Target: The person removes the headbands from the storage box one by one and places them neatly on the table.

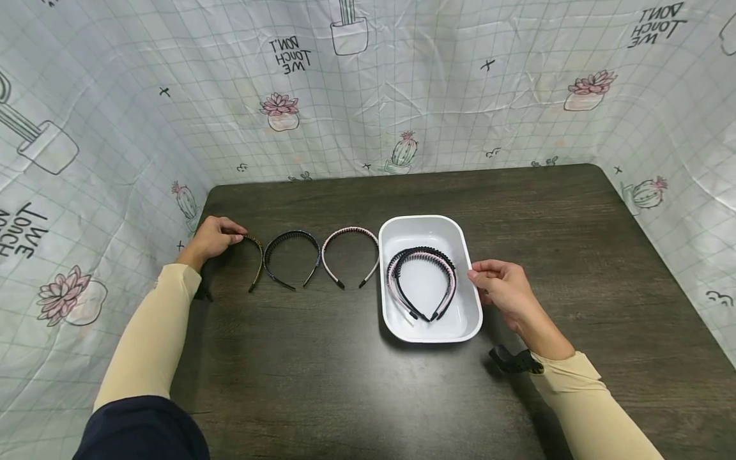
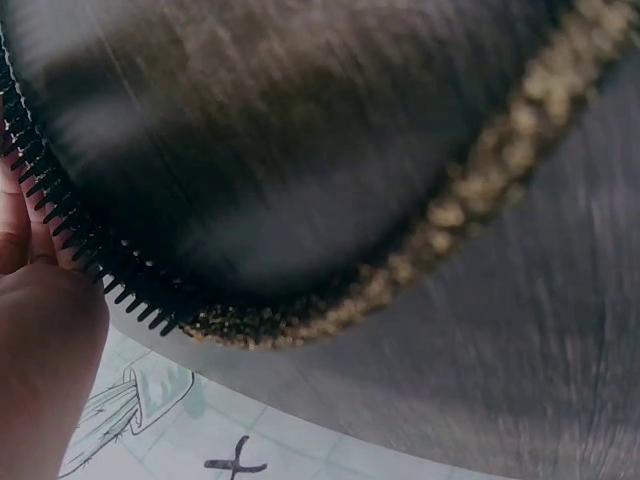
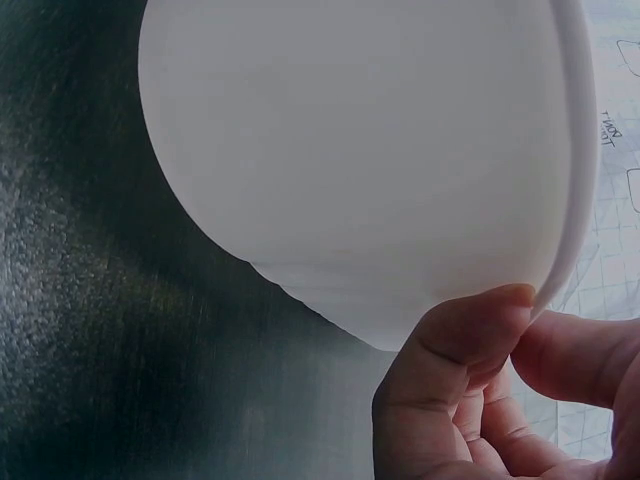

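At the left of the table, my left hand (image 1: 215, 237) pinches a gold glittery headband (image 1: 258, 259) by its top band. The left wrist view shows the dark comb teeth inside that headband (image 2: 430, 225) beside my thumb and fingers. My right hand (image 1: 506, 291) grips the right rim of a white tray (image 1: 473, 319) between thumb and fingers; the right wrist view shows the pinch on the tray's edge (image 3: 572, 200). Inside the tray lie black and pink headbands (image 1: 424, 250), overlapping, so their number is hard to tell.
Between the left hand and the tray, a dark blue headband (image 1: 291, 234) and a pale pink headband (image 1: 351, 229) lie in a row on the dark wooden table (image 1: 299, 377). A patterned white cloth (image 1: 448, 96) hangs behind and along the sides.
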The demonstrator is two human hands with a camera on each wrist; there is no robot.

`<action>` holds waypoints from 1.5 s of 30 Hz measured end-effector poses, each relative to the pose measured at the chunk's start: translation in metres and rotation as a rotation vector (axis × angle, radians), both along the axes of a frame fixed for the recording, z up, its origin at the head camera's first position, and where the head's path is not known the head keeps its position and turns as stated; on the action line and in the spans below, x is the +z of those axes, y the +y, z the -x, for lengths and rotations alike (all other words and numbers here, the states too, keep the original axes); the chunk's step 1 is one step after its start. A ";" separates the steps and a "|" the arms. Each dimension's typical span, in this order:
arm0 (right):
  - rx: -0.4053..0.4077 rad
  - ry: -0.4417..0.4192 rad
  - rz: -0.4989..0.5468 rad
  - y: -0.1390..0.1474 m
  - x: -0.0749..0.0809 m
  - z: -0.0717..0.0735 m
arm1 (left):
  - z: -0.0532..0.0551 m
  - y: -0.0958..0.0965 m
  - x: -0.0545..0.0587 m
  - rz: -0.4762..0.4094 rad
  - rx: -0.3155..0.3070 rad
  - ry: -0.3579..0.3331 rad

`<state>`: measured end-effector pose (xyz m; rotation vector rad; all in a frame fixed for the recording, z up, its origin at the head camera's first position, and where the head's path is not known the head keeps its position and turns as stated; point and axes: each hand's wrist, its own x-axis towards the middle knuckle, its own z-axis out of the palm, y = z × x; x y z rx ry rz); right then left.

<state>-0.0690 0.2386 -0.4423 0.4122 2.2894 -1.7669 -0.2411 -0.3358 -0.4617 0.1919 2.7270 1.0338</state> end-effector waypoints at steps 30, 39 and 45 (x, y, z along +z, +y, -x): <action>-0.009 0.013 0.024 -0.002 -0.003 -0.004 | -0.003 0.000 -0.003 -0.008 0.032 -0.018; -0.009 0.018 0.027 -0.002 -0.004 -0.004 | -0.005 0.000 -0.001 -0.017 0.050 -0.034; -0.012 0.017 0.016 -0.002 -0.005 -0.003 | -0.006 0.005 0.004 -0.027 0.078 0.014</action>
